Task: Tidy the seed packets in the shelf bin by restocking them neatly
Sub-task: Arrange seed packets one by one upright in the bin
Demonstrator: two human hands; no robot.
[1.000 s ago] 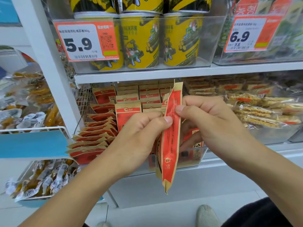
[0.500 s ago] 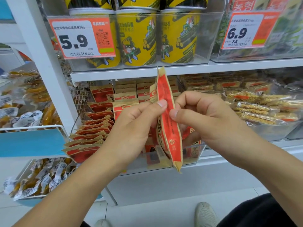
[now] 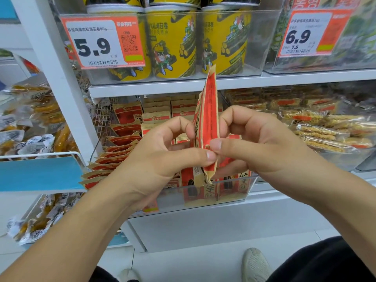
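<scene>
Standing widest in view is the white metal shelf unit, its flat painted boards carrying rigid clear plastic bins. On the upper board, yellow cylindrical snack tubs are sitting upright behind an orange-and-white price tag. Below them, the clear plastic shelf bin is holding rows of kraft-and-red seed packets standing on edge, while a loose fan of the same packets is slumping sideways at its left. To the right, glossy crinkled bags of crispy bars are lying in a neighbouring bin.

In front of the bin, both hands are meeting on one flat red-and-kraft paper seed packet, which is standing nearly upright, edge-on to the camera. The left hand is pinching its lower part between thumb and curled fingers; the right hand is pinching the opposite face, thumb tips almost touching.

By its look, the packet is probably handling light and thin, with matte, slightly grippy paper and crimped seams stiffer than the soft, loosely filled middle. It seems to be flexing easily, so holding it by the side seams or lower corner, as now, is likely steadying it best for sliding down into a gap in the rows.
</scene>
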